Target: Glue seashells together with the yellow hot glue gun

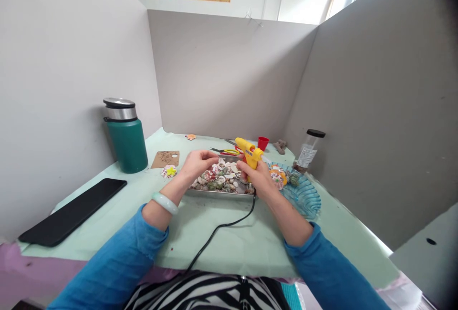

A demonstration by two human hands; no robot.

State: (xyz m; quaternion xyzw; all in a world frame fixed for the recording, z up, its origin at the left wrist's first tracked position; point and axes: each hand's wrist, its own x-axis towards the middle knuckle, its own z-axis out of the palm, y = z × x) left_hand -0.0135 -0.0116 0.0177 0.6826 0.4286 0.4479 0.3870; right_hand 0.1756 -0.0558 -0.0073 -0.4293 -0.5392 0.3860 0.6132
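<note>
My right hand (258,179) is wrapped round the handle of a yellow hot glue gun (249,151), held above the right side of a metal tray (218,194). A clear glue stick (265,159) pokes out of the gun's back. Mixed seashells (222,179) fill the tray. Over its left part, my left hand (199,163) has thumb and fingers pinched together, close to a small white and pink piece; whether it grips that piece I cannot make out. The gun's black cord (222,225) runs down towards my lap.
A green bottle (127,143), black slab (77,210), brown card (165,159) and shell flower (169,171) are on the left. Behind lie yellow-handled pliers (229,151) and a red cup (263,143). At right are a blue glass plate (304,200) and clear jar (309,150). Grey partitions (229,76) enclose the table.
</note>
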